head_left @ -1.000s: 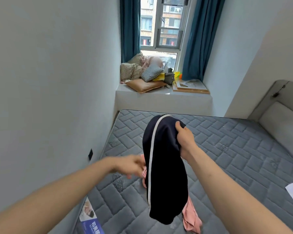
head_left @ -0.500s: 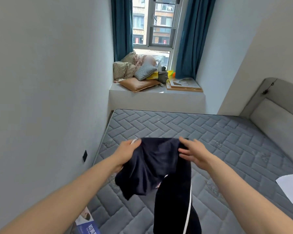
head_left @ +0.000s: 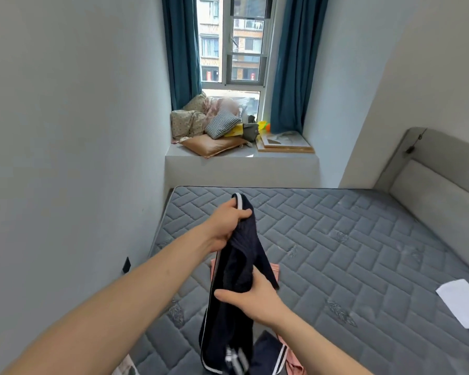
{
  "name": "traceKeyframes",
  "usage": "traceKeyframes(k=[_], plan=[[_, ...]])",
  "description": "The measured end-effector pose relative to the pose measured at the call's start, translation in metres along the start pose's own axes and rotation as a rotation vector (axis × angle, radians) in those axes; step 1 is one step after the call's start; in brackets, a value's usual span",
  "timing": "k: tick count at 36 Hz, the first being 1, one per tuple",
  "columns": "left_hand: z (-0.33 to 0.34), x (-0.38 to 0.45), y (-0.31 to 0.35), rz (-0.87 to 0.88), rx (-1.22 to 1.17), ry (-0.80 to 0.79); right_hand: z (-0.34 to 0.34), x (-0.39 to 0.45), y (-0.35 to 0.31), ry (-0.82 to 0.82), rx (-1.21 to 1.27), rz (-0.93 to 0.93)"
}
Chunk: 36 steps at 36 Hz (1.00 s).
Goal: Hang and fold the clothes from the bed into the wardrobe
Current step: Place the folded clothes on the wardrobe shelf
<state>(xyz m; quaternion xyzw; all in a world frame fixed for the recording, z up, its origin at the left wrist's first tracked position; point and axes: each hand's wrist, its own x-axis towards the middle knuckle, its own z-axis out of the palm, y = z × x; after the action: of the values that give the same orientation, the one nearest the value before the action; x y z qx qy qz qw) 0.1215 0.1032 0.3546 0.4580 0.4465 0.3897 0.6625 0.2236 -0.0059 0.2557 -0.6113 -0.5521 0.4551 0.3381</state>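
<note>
Nearest the camera, the garment's (head_left: 229, 307) lower end hangs blurred above the bed (head_left: 336, 253), close over a second dark piece (head_left: 268, 353) with striped trim and some pink cloth (head_left: 293, 361) lying on the mattress. The garment is dark navy with a thin white stripe down one edge, and it looks like trousers or shorts, though its exact kind cannot be told.

The right hand (head_left: 255, 296) grasps it midway, thumb across the front and fingers curled behind the fabric. Higher and farther out, the left hand (head_left: 229, 223) clenches the top edge, fingers wrapped over the bunched cloth by the stripe. So the garment is held off the bed between both hands, running near-vertical.

The likely trouble is that the fabric is gathered rather than spread: a fold made from this hold would probably come out crooked, and the loose end may drag across the pieces below and pull them askew. A slack pinch at the top could also let the weight slide out.

Beyond, a white paper (head_left: 463, 307) lies on the bed to the right. Farther still, cushions (head_left: 214, 131) and a flat board (head_left: 284, 143) crowd the sill (head_left: 241, 165) under the window (head_left: 233, 41). The wardrobe is not in view. No writing can be read anywhere; a scrap at the bottom edge is too cropped to make out.
</note>
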Motion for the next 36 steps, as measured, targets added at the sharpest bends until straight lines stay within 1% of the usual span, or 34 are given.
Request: traceKeyframes(k=[3,5,7,8,10,11,12,13,15,17,18,19,20,21,25,27,28,30,32,34,36], plan=[[-0.014,0.011,0.007,0.040,0.074,0.164,-0.006,0.008,0.005,0.053,-0.106,-0.028],[-0.032,0.019,0.006,0.073,0.147,0.270,-0.020,0.015,0.004,0.109,-0.110,-0.019],[-0.053,0.022,0.001,0.046,0.246,0.360,-0.039,0.023,-0.003,0.144,-0.088,0.004],[-0.063,0.022,-0.004,0.007,0.332,0.402,-0.050,0.027,-0.008,0.158,-0.079,0.011],[-0.076,0.017,-0.014,-0.083,0.620,0.483,-0.068,0.038,-0.022,0.178,-0.103,-0.004],[-0.078,0.013,-0.020,-0.082,0.737,0.493,-0.076,0.042,-0.031,0.179,-0.125,-0.024],[-0.076,0.008,-0.025,-0.043,0.811,0.465,-0.082,0.047,-0.040,0.173,-0.147,-0.043],[-0.072,0.003,-0.029,0.013,0.858,0.393,-0.088,0.051,-0.049,0.162,-0.168,-0.058],[-0.059,-0.007,-0.034,0.085,0.893,0.146,-0.097,0.058,-0.065,0.125,-0.217,-0.059],[-0.045,-0.017,-0.039,0.048,0.911,-0.131,-0.101,0.062,-0.080,0.082,-0.252,-0.032],[-0.039,-0.020,-0.044,0.038,0.914,-0.212,-0.102,0.064,-0.087,0.069,-0.258,-0.018],[-0.034,-0.021,-0.048,0.041,0.890,-0.233,-0.103,0.065,-0.094,0.057,-0.262,-0.007],[-0.028,-0.020,-0.052,0.057,0.857,-0.195,-0.104,0.066,-0.100,0.043,-0.268,0.002],[-0.024,-0.018,-0.054,0.089,0.851,-0.118,-0.104,0.068,-0.106,0.028,-0.279,0.010],[-0.019,-0.006,-0.046,0.254,1.019,0.177,-0.114,0.075,-0.115,-0.017,-0.336,0.029],[-0.027,0.001,-0.039,0.293,1.068,0.276,-0.122,0.076,-0.109,-0.012,-0.419,0.002],[-0.033,0.004,-0.035,0.301,1.107,0.299,-0.125,0.076,-0.104,-0.008,-0.491,-0.011],[-0.046,0.010,-0.024,0.321,1.210,0.311,-0.132,0.074,-0.089,-0.034,-0.646,0.001],[-0.059,0.017,-0.014,0.329,1.326,0.299,-0.137,0.073,-0.071,-0.098,-0.762,0.050],[-0.068,0.023,-0.009,0.319,1.481,0.237,-0.138,0.073,-0.054,-0.134,-0.818,0.092],[-0.074,0.031,-0.006,0.282,1.623,0.155,-0.140,0.076,-0.043,-0.135,-0.868,0.089]])
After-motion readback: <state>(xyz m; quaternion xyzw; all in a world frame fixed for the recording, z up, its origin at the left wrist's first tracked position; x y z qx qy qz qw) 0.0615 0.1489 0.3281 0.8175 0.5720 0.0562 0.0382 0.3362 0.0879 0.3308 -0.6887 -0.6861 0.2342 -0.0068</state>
